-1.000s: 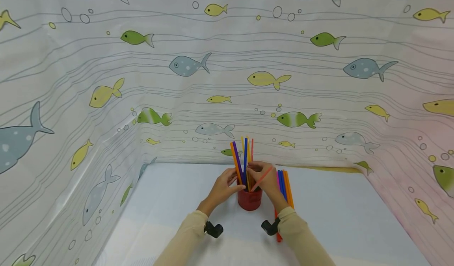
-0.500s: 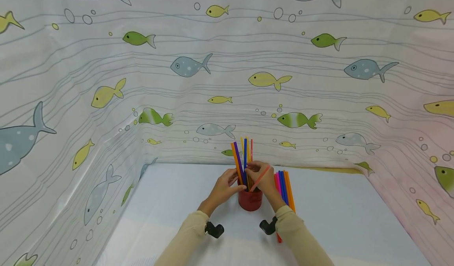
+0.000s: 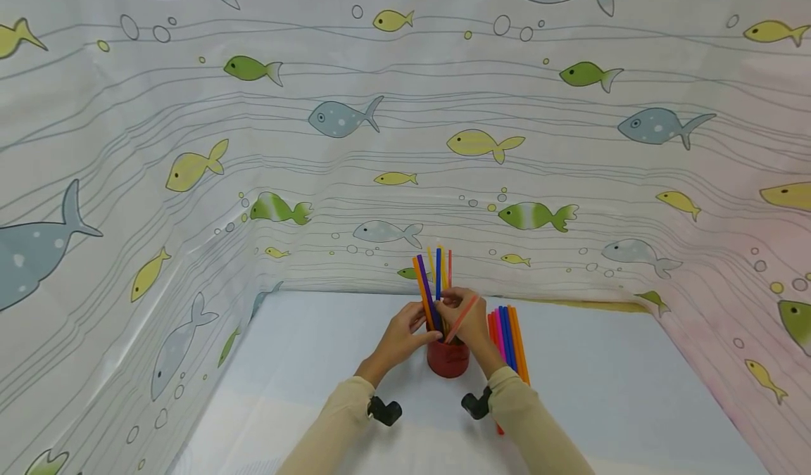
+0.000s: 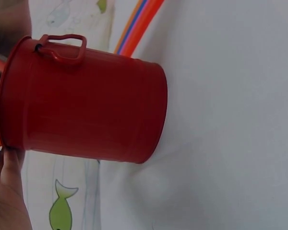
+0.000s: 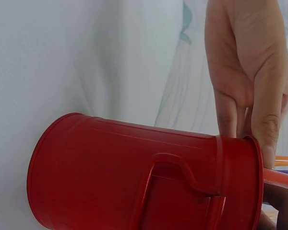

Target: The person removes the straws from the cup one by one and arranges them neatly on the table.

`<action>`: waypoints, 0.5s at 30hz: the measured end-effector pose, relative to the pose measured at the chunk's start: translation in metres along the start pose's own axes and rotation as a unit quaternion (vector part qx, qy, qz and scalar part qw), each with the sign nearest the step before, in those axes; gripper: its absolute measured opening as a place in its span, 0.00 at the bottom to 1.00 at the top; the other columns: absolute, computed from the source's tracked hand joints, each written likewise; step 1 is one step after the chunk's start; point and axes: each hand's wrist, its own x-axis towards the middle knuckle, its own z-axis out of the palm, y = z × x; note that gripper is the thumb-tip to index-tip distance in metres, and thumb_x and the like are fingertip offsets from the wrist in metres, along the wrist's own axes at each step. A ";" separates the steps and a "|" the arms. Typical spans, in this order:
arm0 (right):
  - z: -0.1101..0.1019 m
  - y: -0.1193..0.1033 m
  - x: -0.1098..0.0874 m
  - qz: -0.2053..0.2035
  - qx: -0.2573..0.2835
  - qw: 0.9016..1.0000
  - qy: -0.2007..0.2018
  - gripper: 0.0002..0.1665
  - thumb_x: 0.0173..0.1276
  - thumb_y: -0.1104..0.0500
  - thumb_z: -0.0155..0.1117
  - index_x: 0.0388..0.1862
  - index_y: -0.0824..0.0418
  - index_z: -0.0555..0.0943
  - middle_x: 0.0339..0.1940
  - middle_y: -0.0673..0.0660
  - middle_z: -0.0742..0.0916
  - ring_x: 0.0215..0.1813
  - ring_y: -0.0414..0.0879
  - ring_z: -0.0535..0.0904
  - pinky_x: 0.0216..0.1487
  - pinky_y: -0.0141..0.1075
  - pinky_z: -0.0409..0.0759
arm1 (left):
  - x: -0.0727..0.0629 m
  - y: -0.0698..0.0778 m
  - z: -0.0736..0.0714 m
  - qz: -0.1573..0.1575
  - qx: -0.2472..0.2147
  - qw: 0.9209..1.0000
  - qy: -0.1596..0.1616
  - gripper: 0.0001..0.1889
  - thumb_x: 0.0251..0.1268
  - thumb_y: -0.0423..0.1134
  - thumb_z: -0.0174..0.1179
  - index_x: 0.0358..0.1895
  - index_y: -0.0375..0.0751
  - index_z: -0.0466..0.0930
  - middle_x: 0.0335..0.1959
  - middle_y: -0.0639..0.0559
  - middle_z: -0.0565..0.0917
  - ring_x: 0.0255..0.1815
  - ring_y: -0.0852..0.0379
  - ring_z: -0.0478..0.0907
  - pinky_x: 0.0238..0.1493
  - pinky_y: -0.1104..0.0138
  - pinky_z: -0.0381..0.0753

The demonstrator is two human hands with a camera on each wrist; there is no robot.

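Observation:
A red metal bucket [image 3: 448, 362] with small side handles stands upright, holding orange, purple [image 3: 424, 276], blue [image 3: 438, 271], yellow and coral straws. My left hand [image 3: 400, 331] grips its rim from the left; the thumb lies over the edge near the orange straw [image 3: 418, 272], as the right wrist view shows. Curled fingers of my right hand [image 3: 467, 313] pinch among the straws above the opening, and which straw they hold I cannot tell. A coral straw [image 3: 464, 317] leans right across that hand. In the left wrist view the bucket [image 4: 91, 100] hides most of the fingers.
On the white table [image 3: 608, 383], a row of orange, blue, pink and red straws [image 3: 507, 331] lies right of the bucket, partly under the right forearm. Fish-printed fabric walls [image 3: 405, 200] rise behind and on both sides. Black wrist cameras [image 3: 385, 410] hang below both wrists.
My right hand has shifted slightly left into the straws, uncovering more of the straws on the table. My left hand stays at the bucket's rim. The whole head view has drifted a little.

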 end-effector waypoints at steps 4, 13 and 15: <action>0.001 0.002 -0.001 -0.004 0.005 1.000 0.007 0.11 0.58 0.61 0.74 0.39 0.65 0.87 0.30 0.53 0.87 0.33 0.45 0.83 0.33 0.36 0.86 | 0.003 -0.018 0.004 -0.003 0.000 1.000 0.006 0.32 0.60 0.33 0.68 0.68 0.35 0.68 0.60 0.39 0.71 0.66 0.46 0.71 0.64 0.57 0.72; 0.002 0.001 -0.005 -0.006 0.018 0.999 0.032 0.09 0.59 0.60 0.72 0.38 0.63 0.86 0.30 0.53 0.87 0.33 0.46 0.82 0.33 0.36 0.85 | 0.005 -0.028 0.003 0.005 -0.009 1.000 0.007 0.34 0.57 0.41 0.70 0.68 0.42 0.69 0.59 0.47 0.72 0.64 0.54 0.72 0.63 0.67 0.73; 0.001 0.000 -0.005 -0.003 0.017 0.999 0.038 0.08 0.60 0.60 0.72 0.37 0.62 0.86 0.30 0.52 0.87 0.33 0.45 0.82 0.33 0.36 0.85 | 0.005 -0.028 0.003 0.007 -0.011 1.000 0.006 0.35 0.57 0.41 0.70 0.68 0.41 0.69 0.59 0.47 0.72 0.64 0.54 0.73 0.62 0.68 0.73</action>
